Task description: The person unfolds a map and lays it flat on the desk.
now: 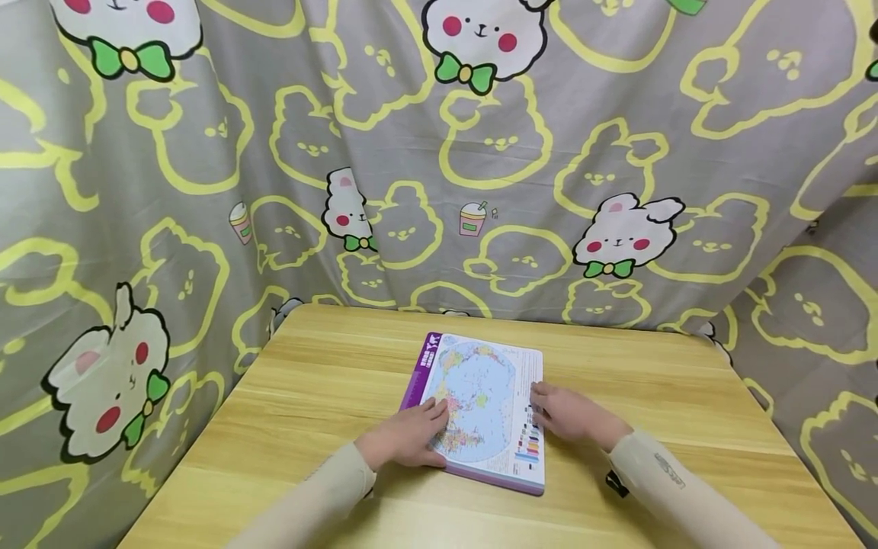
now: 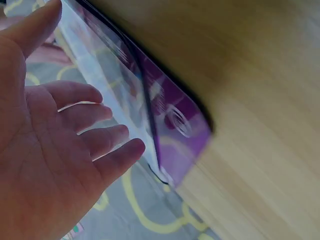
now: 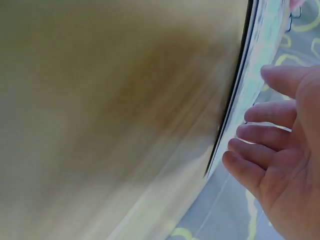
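A flat world map with a purple left margin lies on a wooden table, on top of at least one more layer whose purple edge shows along the near side. My left hand lies at its left near corner, fingertips over the printed map. At the right edge is my right hand, its fingertips over the map's legend. The left wrist view shows loosely extended fingers beside the map's edge, with a purple layer beneath. Relaxed, slightly bent fingers face the dark-edged layers in the right wrist view.
The wooden table extends around the map on every side. A grey curtain with yellow outlines and white bunny faces hangs behind the table and at both sides. A small black item shows under the right sleeve.
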Demonstrator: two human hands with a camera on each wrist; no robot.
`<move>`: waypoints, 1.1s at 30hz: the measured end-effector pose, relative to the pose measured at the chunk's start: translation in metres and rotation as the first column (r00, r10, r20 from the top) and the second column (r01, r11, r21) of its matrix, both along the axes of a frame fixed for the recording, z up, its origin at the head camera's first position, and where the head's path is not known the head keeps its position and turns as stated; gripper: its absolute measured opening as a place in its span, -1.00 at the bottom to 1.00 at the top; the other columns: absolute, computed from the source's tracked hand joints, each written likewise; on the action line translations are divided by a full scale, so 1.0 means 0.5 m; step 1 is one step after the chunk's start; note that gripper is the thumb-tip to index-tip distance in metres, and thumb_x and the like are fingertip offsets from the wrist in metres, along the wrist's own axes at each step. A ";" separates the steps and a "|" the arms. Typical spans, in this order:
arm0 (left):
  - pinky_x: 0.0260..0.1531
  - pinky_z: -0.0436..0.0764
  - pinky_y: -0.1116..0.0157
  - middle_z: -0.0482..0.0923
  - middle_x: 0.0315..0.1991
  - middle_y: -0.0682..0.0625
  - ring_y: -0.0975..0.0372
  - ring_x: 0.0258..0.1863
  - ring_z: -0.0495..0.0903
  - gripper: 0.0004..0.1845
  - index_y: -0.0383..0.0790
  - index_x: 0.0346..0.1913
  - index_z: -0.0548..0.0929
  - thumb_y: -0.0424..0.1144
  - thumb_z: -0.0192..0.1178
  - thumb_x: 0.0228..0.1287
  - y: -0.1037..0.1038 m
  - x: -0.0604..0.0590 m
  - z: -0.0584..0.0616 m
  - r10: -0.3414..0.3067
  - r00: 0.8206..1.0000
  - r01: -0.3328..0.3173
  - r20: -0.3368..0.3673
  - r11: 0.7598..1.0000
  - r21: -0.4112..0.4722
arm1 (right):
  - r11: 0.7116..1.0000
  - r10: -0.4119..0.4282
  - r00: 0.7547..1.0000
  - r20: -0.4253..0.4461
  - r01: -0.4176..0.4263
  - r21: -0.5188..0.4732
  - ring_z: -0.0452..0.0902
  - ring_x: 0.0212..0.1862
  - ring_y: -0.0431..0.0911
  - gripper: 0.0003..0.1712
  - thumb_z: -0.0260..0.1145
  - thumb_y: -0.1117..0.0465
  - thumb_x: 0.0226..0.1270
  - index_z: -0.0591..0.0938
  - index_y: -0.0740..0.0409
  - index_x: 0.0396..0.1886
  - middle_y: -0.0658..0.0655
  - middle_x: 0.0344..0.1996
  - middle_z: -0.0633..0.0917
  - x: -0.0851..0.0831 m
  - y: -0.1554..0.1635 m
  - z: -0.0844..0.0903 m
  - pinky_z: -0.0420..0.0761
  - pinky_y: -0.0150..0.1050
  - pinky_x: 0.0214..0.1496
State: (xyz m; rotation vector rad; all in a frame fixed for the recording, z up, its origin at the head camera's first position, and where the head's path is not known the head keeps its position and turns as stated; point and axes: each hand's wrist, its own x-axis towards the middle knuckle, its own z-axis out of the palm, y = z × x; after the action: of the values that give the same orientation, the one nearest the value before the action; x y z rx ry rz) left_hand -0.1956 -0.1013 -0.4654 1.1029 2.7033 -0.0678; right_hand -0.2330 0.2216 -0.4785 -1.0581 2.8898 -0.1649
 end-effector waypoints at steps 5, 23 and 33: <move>0.35 0.13 0.15 0.04 0.45 -0.17 -0.04 0.42 0.03 -0.07 -0.32 0.42 0.19 0.28 0.14 0.18 -0.026 -0.010 -0.003 0.067 0.997 -0.068 0.046 0.997 0.020 | 0.999 -0.025 0.998 0.060 0.024 0.021 0.30 0.27 0.24 -0.38 0.19 0.02 0.37 0.46 0.45 0.19 0.41 0.24 0.40 0.043 -0.010 0.009 0.35 0.07 0.26; 0.33 0.18 0.11 0.05 0.43 -0.26 -0.03 0.42 0.02 -0.01 -0.42 0.38 0.21 0.28 0.19 0.12 -0.080 -0.023 -0.017 0.132 0.984 -0.145 0.121 0.983 0.108 | 0.999 0.027 0.998 0.058 -0.028 0.028 0.31 0.27 0.23 -0.22 0.15 -0.20 0.33 0.48 0.44 0.17 0.41 0.24 0.40 0.153 -0.027 0.007 0.39 0.07 0.22; 0.31 0.21 0.08 -0.02 0.45 -0.27 -0.04 0.43 -0.02 0.09 -0.40 0.41 0.17 0.29 0.30 -0.02 -0.091 -0.022 -0.015 0.116 0.983 -0.133 0.139 0.984 0.118 | 0.997 0.059 0.998 0.014 -0.060 0.045 0.34 0.25 0.22 -0.16 0.12 -0.27 0.31 0.48 0.44 0.18 0.39 0.21 0.44 0.175 -0.034 0.007 0.47 0.04 0.15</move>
State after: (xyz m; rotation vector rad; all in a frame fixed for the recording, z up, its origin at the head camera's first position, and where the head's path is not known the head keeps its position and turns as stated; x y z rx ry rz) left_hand -0.2067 -0.1467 -0.4729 0.9316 2.6808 0.1938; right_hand -0.1453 0.2046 -0.4749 -1.1295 2.8325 -0.1015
